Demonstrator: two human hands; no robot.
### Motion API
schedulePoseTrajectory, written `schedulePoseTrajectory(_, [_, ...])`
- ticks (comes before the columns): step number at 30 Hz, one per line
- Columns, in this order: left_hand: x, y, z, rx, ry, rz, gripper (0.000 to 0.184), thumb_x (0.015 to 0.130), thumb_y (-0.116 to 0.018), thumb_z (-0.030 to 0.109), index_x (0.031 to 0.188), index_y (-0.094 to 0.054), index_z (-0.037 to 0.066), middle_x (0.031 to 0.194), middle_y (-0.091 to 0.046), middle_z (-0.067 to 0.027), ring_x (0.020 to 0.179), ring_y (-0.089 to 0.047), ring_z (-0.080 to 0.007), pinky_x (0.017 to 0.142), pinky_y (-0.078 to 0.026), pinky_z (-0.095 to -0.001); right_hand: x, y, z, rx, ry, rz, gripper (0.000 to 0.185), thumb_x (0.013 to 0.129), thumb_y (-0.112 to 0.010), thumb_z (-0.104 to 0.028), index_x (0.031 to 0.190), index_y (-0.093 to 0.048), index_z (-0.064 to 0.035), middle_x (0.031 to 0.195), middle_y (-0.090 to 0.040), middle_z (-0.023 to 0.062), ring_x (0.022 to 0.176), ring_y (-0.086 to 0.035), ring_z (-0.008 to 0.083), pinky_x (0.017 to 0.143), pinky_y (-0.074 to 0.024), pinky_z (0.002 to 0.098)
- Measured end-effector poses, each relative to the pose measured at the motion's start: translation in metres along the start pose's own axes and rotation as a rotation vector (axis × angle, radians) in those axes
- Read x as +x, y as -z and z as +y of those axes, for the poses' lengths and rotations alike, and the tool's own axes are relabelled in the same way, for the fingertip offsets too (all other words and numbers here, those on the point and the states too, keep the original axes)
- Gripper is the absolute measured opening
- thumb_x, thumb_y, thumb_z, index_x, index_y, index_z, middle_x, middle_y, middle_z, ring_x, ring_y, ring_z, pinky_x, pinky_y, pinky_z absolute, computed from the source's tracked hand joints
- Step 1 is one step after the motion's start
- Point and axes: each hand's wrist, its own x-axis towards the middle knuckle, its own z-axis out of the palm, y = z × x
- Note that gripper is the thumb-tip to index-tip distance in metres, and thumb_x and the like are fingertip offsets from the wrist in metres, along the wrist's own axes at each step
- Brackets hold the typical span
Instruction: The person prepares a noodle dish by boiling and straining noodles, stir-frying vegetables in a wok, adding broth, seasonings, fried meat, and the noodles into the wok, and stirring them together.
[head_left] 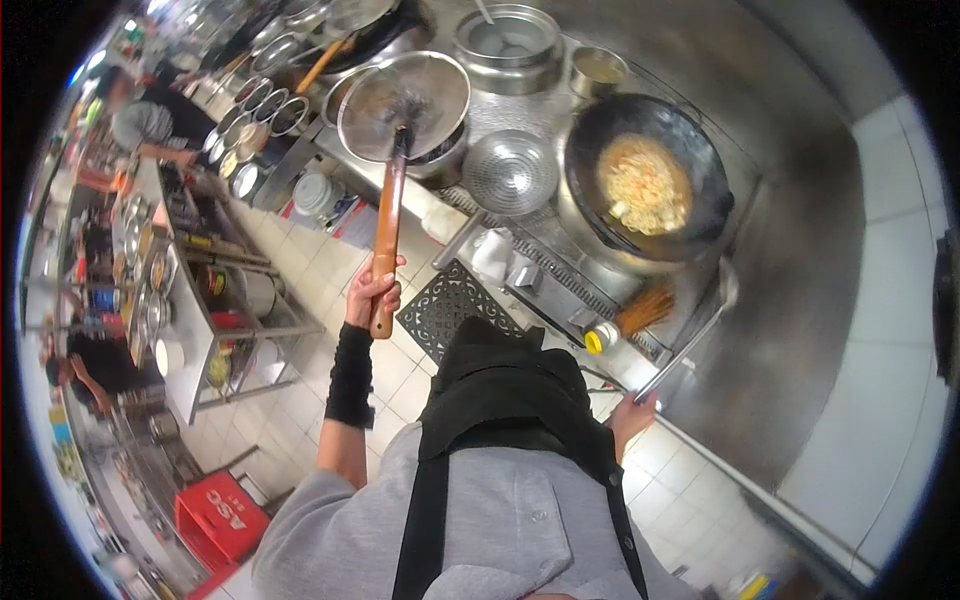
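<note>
My left hand (375,295) is closed around the wooden handle of a round mesh strainer (425,85), held out over a metal pot (448,160) on the stove's left side. The strainer's mesh looks blurry, with nothing clearly in it. Low on the right, my right hand (632,412) grips the long metal handle of a wok ladle (728,283), whose head lies near the stove's right edge. Between them sits a black wok (705,160), holding pale noodles (645,190) in some liquid. A perforated metal colander (510,172) rests left of the wok.
A bamboo brush (648,310) and a yellow-capped container (601,337) lie at the stove's front edge, near a white cloth (491,254). Behind stand a lidless stockpot (508,75) and a small pot (598,72). Several people and a prep table (195,345) are leftward; a red crate (222,520) stands below.
</note>
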Motion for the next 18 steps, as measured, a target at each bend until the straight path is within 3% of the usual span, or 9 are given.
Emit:
schedulePoseTrajectory(3, [-0.008,0.04,0.0,0.126,0.113,0.136,0.046,0.097,-0.061,0.007,0.139,-0.047,0.0,0.109,-0.067,-0.0131,0.06,-0.055,-0.0129,0.051,-0.048,-0.0245,-0.032,-0.044,0.059,-0.092,0.068,0.022,0.05,0.084,-0.059,0.001,0.133,-0.054,0.0104,0.11,-0.065,0.0342,0.099,-0.066,0.0461,0.086,-0.0525,0.0479])
schedulePoseTrajectory(4, [-0.009,0.043,0.006,0.184,0.127,0.122,0.057,0.096,-0.064,0.014,0.147,-0.041,0.0,0.112,-0.069,-0.0161,0.056,-0.056,-0.0135,0.051,-0.047,-0.0239,-0.037,-0.063,0.073,-0.135,0.095,0.016,0.053,0.085,-0.057,0.002,0.136,-0.051,0.0111,0.114,-0.064,0.0356,0.104,-0.065,0.0467,0.089,-0.0519,0.048])
schedulePoseTrajectory(7, [-0.004,0.053,0.035,0.276,0.174,0.137,0.055,0.096,-0.064,0.014,0.144,-0.043,0.0,0.11,-0.069,-0.0178,0.056,-0.059,-0.0147,0.053,-0.051,-0.0257,-0.045,-0.1,0.111,-0.25,0.305,0.05,0.062,0.086,-0.053,0.004,0.146,-0.039,0.0135,0.13,-0.055,0.0398,0.119,-0.058,0.0492,0.103,-0.0456,0.0462])
schedulePoseTrajectory(8, [-0.001,0.063,0.043,0.358,0.192,0.13,0.052,0.097,-0.064,0.015,0.143,-0.044,-0.001,0.11,-0.07,-0.0179,0.058,-0.062,-0.0157,0.055,-0.053,-0.0272,-0.045,-0.102,0.112,-0.201,0.232,-0.087,0.071,0.088,-0.053,0.004,0.152,-0.023,0.0141,0.147,-0.038,0.0403,0.135,-0.042,0.052,0.114,-0.0346,0.0507])
schedulePoseTrajectory(11, [0.006,0.084,0.061,0.478,0.292,0.123,0.041,0.099,-0.062,0.013,0.135,-0.048,0.001,0.102,-0.072,-0.0163,0.06,-0.063,-0.0168,0.055,-0.054,-0.0275,-0.058,-0.096,0.067,-0.388,0.262,-0.012,0.078,0.089,-0.056,0.001,0.156,-0.017,0.0084,0.151,-0.035,0.0356,0.139,-0.035,0.0514,0.114,-0.031,0.0566])
schedulePoseTrajectory(12, [0.005,0.084,0.066,0.454,0.309,0.132,0.043,0.096,-0.066,0.014,0.133,-0.048,0.003,0.096,-0.067,-0.0098,0.057,-0.057,-0.0117,0.051,-0.049,-0.0242,-0.062,-0.077,0.029,-0.354,0.134,-0.112,0.085,0.089,-0.058,-0.002,0.16,-0.011,0.003,0.15,-0.034,0.0318,0.139,-0.03,0.0502,0.113,-0.0285,0.059])
schedulePoseTrajectory(13, [0.0,0.083,0.07,0.401,0.259,0.107,0.043,0.095,-0.067,0.013,0.132,-0.048,0.003,0.094,-0.064,-0.0079,0.057,-0.055,-0.0102,0.05,-0.046,-0.0232,-0.065,-0.075,0.023,-0.391,0.3,-0.029,0.081,0.088,-0.059,-0.003,0.159,-0.02,-0.001,0.144,-0.04,0.0291,0.133,-0.039,0.0457,0.111,-0.0308,0.0565])
schedulePoseTrajectory(15, [-0.009,0.079,0.07,0.296,0.178,0.046,0.043,0.093,-0.069,0.01,0.131,-0.047,0.004,0.089,-0.059,-0.0041,0.057,-0.049,-0.0071,0.048,-0.042,-0.0211,-0.074,-0.078,0.022,-0.192,0.411,-0.131,0.066,0.088,-0.059,-0.005,0.151,-0.038,-0.0012,0.143,-0.044,0.0276,0.134,-0.039,0.0455,0.113,-0.0272,0.0584])
schedulePoseTrajectory(18, [-0.02,0.033,0.084,0.165,0.168,-0.011,0.045,0.093,-0.064,-0.001,0.134,-0.046,0.004,0.096,-0.055,-0.003,0.06,-0.045,-0.0057,0.048,-0.038,-0.0206,-0.096,-0.099,0.029,-0.376,0.566,-0.282,0.056,0.087,-0.056,0.0,0.143,-0.048,-0.0013,0.134,-0.051,0.023,0.122,-0.049,0.0393,0.108,-0.0349,0.0533])
